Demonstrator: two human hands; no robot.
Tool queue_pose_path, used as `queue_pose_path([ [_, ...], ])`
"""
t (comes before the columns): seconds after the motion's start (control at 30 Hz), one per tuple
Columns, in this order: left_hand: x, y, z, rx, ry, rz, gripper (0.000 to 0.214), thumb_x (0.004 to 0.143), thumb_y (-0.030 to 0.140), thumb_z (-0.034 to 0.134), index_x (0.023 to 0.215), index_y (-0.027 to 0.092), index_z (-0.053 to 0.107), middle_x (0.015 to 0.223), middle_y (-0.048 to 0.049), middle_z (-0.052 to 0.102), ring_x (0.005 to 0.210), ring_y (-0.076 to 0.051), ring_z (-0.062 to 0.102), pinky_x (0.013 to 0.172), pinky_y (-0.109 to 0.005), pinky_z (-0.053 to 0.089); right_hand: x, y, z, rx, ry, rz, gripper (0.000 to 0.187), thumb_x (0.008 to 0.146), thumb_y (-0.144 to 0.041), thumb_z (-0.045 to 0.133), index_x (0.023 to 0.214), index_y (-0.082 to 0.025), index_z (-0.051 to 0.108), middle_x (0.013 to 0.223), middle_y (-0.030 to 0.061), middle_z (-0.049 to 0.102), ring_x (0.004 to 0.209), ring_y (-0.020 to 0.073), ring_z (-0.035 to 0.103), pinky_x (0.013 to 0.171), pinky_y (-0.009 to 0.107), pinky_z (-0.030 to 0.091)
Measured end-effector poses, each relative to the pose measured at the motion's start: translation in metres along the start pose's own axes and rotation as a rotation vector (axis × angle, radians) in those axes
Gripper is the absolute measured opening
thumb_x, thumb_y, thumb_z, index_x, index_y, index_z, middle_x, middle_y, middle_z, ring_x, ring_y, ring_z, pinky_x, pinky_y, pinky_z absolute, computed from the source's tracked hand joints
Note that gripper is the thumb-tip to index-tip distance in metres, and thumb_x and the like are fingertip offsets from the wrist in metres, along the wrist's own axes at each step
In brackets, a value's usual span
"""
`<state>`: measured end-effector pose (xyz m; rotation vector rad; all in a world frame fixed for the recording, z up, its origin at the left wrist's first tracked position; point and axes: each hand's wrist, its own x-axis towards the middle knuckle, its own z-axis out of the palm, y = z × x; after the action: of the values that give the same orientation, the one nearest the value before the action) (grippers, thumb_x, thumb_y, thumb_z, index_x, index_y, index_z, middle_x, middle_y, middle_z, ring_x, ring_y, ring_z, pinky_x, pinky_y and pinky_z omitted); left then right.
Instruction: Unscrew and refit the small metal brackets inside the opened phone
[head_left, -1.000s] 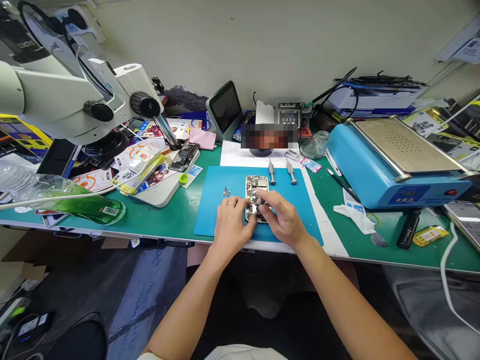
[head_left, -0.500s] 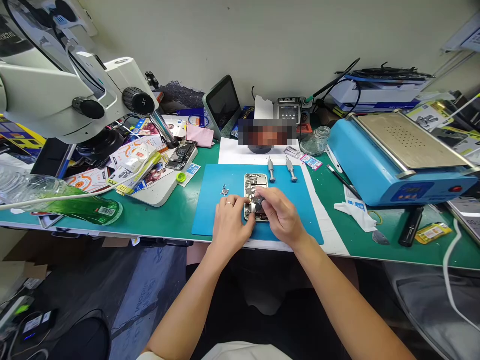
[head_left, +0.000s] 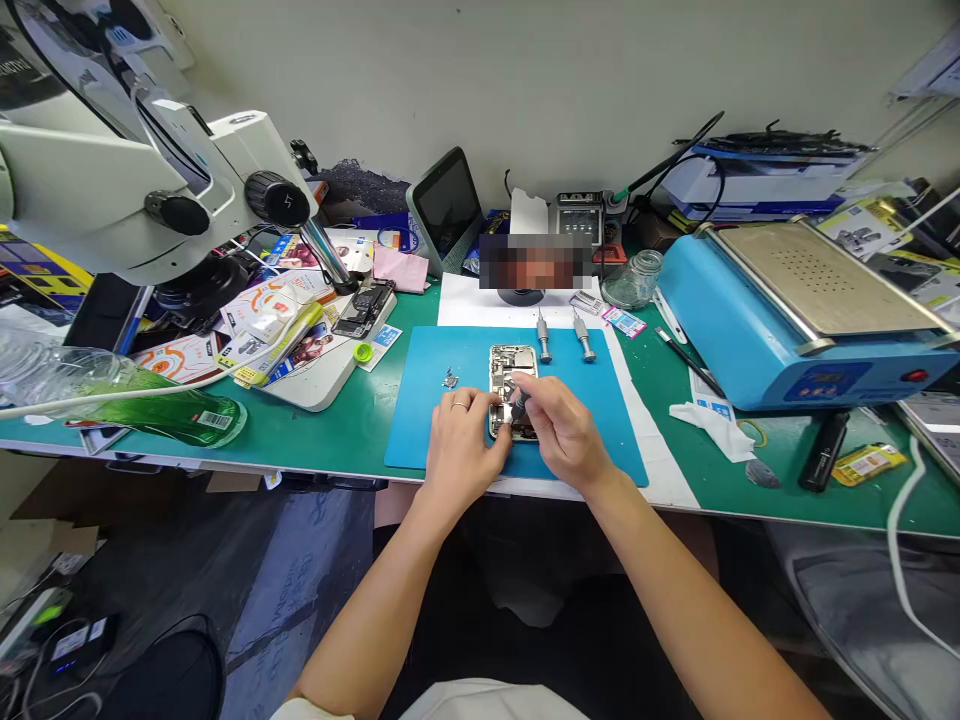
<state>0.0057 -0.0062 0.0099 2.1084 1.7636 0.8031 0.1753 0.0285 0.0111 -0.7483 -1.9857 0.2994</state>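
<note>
An opened phone (head_left: 513, 360) lies on a blue mat (head_left: 411, 430), its inner parts bare. My left hand (head_left: 465, 437), with a ring on one finger, grips the phone's left and lower edge between fingers and thumb. Above the phone's right side, my right hand (head_left: 568, 430) is closed in a pinch on a small dark tool (head_left: 518, 404). Fingers cover most of that tool, so its kind is unclear. Two grey screwdrivers (head_left: 544, 342) lie beyond the hands. A small metal part (head_left: 450, 379) rests left of the phone.
A microscope (head_left: 217, 190) overhangs the left side, above papers and a green bottle (head_left: 180, 408). At the right stands a blue heating plate machine (head_left: 757, 350). A glass jar (head_left: 634, 280), a black pen-like tool (head_left: 688, 362) and crumpled tissue (head_left: 712, 430) lie nearby.
The dark tool in my right hand is tilted or turned slightly. Both hands stay at the phone, and the view has shifted only a little.
</note>
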Motion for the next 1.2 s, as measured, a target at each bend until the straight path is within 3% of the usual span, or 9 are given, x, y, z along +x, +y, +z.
queue_pose_path([
  [0.13, -0.0001, 0.0004, -0.0004, 0.002, 0.005, 0.002, 0.023, 0.095, 0.025, 0.066, 0.117, 0.026, 0.063, 0.12, -0.0064, 0.067, 0.111, -0.029, 0.059, 0.09, -0.044, 0.049, 0.0009, -0.0002, -0.0009, -0.08, 0.036, -0.009, 0.05, 0.11, -0.019, 0.043, 0.155, -0.04, 0.047, 0.095, 0.0038, 0.068, 0.084, 0.0222, 0.066, 0.078, 0.037, 0.059],
  [0.3, 0.0, 0.0013, -0.0007, 0.007, 0.004, -0.005, 0.023, 0.095, 0.024, 0.067, 0.117, 0.025, 0.063, 0.119, -0.0062, 0.068, 0.111, -0.029, 0.059, 0.09, -0.043, 0.048, 0.0021, -0.0013, -0.0015, -0.025, 0.036, -0.022, 0.054, 0.109, -0.014, 0.042, 0.156, -0.041, 0.046, 0.117, 0.0062, 0.072, 0.103, 0.0238, 0.07, 0.088, 0.041, 0.06],
  [0.47, 0.0001, 0.0011, -0.0005, 0.009, 0.003, -0.002, 0.023, 0.095, 0.024, 0.067, 0.118, 0.025, 0.063, 0.119, -0.0064, 0.068, 0.11, -0.03, 0.058, 0.091, -0.044, 0.048, 0.0006, 0.0001, -0.0012, -0.075, 0.061, 0.018, 0.054, 0.108, -0.013, 0.044, 0.154, -0.041, 0.05, 0.099, 0.0035, 0.072, 0.082, 0.0219, 0.067, 0.077, 0.038, 0.058],
  [0.63, -0.0001, 0.0008, -0.0003, 0.012, 0.0, -0.001, 0.024, 0.095, 0.024, 0.066, 0.119, 0.025, 0.063, 0.12, -0.0068, 0.068, 0.111, -0.03, 0.058, 0.092, -0.044, 0.048, 0.0007, -0.0007, -0.0014, -0.022, 0.063, 0.009, 0.054, 0.108, -0.013, 0.042, 0.154, -0.042, 0.05, 0.114, 0.0054, 0.073, 0.101, 0.0245, 0.07, 0.086, 0.041, 0.059],
  [0.8, -0.0003, 0.0003, 0.0001, 0.016, 0.004, 0.001, 0.023, 0.095, 0.024, 0.067, 0.118, 0.024, 0.063, 0.12, -0.0068, 0.067, 0.111, -0.03, 0.059, 0.092, -0.043, 0.048, 0.0026, -0.0022, -0.0021, -0.062, 0.079, 0.007, 0.05, 0.108, -0.013, 0.046, 0.151, -0.036, 0.054, 0.094, 0.0035, 0.072, 0.078, 0.0215, 0.064, 0.076, 0.038, 0.057],
  [1.0, -0.0006, -0.0001, 0.0002, 0.02, 0.014, 0.015, 0.021, 0.096, 0.025, 0.067, 0.117, 0.025, 0.064, 0.118, -0.0064, 0.067, 0.111, -0.029, 0.059, 0.091, -0.043, 0.048, 0.0016, -0.0038, -0.0024, -0.017, 0.061, 0.008, 0.047, 0.106, -0.015, 0.05, 0.15, -0.033, 0.053, 0.114, 0.0077, 0.075, 0.099, 0.0244, 0.071, 0.086, 0.042, 0.06],
  [1.2, -0.0008, -0.0007, 0.0001, -0.007, 0.016, 0.02, 0.02, 0.096, 0.021, 0.064, 0.116, 0.024, 0.064, 0.118, -0.0064, 0.067, 0.11, -0.029, 0.058, 0.092, -0.043, 0.048, 0.0011, -0.0031, 0.0004, -0.012, 0.032, 0.004, 0.05, 0.105, -0.015, 0.054, 0.152, -0.033, 0.05, 0.112, 0.0061, 0.077, 0.09, 0.0223, 0.072, 0.083, 0.04, 0.06],
])
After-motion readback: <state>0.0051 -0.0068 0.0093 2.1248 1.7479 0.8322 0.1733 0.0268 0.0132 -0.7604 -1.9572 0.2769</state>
